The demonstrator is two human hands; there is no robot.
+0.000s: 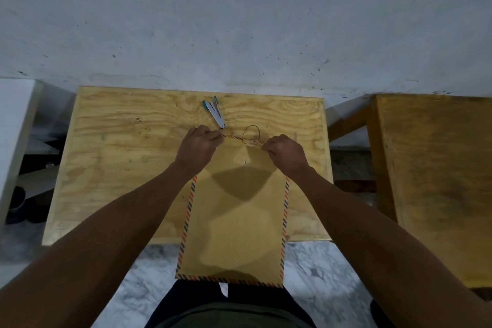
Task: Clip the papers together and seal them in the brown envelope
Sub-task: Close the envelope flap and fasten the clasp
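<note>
Both my left hand (pixel 198 145) and right hand (pixel 286 153) pinch the envelope (pixel 234 226) at its far top corners; it lies on the bench (pixel 119 154), overhanging, light and floppy

both hands (pixel 198 146) (pixel 286 153) pinching brown envelope (pixel 234 226) top, stapler (pixel 215 114) beyond

The brown envelope (pixel 234 224) at frame centre is matt kraft paper, smooth, with a printed orange-and-dark striped border. Under it, the table (pixel 111 146) is raw plywood, pale, with open swirling grain and no gloss. The stapler (pixel 215 114) near the table's upper edge is bright polished metal with teal plastic ends. A thin dark string (pixel 251 131) loops above the envelope's top. The wall (pixel 239 16) behind is matt, speckled plaster; the floor (pixel 319 269) resembles polished marble.
</note>
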